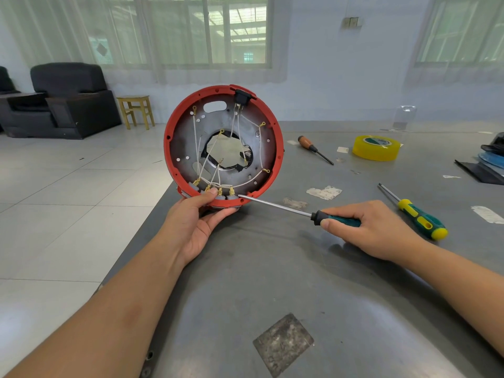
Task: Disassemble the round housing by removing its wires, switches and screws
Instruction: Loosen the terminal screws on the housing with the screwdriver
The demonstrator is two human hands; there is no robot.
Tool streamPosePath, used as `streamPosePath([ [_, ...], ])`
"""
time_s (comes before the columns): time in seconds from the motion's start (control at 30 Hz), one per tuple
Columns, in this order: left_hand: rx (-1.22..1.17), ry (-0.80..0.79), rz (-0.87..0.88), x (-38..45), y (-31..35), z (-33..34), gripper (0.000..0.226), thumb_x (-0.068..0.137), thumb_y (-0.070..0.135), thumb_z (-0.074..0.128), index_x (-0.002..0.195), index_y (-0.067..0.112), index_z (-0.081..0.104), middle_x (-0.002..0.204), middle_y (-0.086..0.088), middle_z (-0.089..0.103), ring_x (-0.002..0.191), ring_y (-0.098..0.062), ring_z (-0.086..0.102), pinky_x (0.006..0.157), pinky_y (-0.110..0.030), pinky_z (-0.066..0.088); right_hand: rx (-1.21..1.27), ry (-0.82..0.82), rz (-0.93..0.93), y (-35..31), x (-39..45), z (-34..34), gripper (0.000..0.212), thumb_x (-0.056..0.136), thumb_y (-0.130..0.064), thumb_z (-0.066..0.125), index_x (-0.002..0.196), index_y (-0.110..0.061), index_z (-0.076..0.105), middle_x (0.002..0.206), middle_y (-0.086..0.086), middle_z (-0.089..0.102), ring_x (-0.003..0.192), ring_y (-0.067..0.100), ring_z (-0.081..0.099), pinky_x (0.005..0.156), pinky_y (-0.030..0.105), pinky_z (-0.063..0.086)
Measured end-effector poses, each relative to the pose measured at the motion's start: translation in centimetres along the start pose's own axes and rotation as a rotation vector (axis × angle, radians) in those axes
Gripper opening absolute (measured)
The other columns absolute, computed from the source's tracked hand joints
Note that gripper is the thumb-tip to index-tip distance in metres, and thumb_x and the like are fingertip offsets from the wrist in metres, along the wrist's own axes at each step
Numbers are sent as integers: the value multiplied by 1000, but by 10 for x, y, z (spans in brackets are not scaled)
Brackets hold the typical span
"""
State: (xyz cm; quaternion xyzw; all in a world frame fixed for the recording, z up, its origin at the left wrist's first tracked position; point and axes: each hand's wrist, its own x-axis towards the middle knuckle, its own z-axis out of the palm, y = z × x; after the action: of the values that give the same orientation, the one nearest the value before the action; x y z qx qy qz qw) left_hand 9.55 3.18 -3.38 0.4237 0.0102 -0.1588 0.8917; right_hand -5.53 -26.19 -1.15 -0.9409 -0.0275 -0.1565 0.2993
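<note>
Your left hand (200,218) grips the round housing (223,145) by its lower rim, thumb curled over the edge beside the brass terminals (219,191), holding it upright above the table (300,282) corner. It looks light and rigid, but the thin white wires (237,184) above your thumb seem fragile, so keep hold of the rim. Your right hand (373,230) wraps the screwdriver (313,214), tip beside those terminals.

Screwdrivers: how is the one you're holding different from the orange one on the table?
The green-handled screwdriver is gripped by the right hand, its tip at the red round housing; the orange-handled screwdriver lies untouched on the table. The green-handled one's shaft is shiny silver and looks longer; the orange-handled one's is dark. Both are single-shaft hand tools.
</note>
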Motion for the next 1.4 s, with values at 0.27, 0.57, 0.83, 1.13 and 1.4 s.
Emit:
streamPosePath([
  [0.27,-10,31,8,-2,0,3,11,100,-2,65,111,-3,64,117,-29,74,102,-46,77,73,-48,67,-4,-28,14,-1,2,4,16,93,-49,65,94,-66,66,83,-42,65,86,-4,62,67,12,46],
  [0.57,-42,33,11,-2,0,2,8,100,-2,65,108,-5,66,97,-24,79,103,-47,76,69,-45,67,2,-16,25,-4,0,7,22,94,-48,65,89,-69,61,75,-30,68,75,13,62,64,28,48],
  [0.83,-105,32,17,-5,0,5,10,101,-2,64,109,-6,66,109,-30,77,103,-45,77,67,-45,66,42,-36,70,-10,1,15,12,93,-55,60,93,-66,63,66,-21,67,59,13,59,64,41,54],
  [1.13,-108,22,17,-6,0,4,9,102,-1,63,108,-5,66,109,-30,77,101,-45,77,68,-47,67,51,-33,59,-12,-1,16,14,95,-53,60,94,-66,64,64,-13,66,59,17,58,66,44,55],
  [1.4,-58,18,1,-2,-1,1,22,100,-2,64,122,-6,63,116,-29,76,103,-46,77,75,-50,67,-22,-14,13,-6,0,5,24,94,-50,63,91,-74,62,76,-33,67,73,5,62,59,18,45],
])
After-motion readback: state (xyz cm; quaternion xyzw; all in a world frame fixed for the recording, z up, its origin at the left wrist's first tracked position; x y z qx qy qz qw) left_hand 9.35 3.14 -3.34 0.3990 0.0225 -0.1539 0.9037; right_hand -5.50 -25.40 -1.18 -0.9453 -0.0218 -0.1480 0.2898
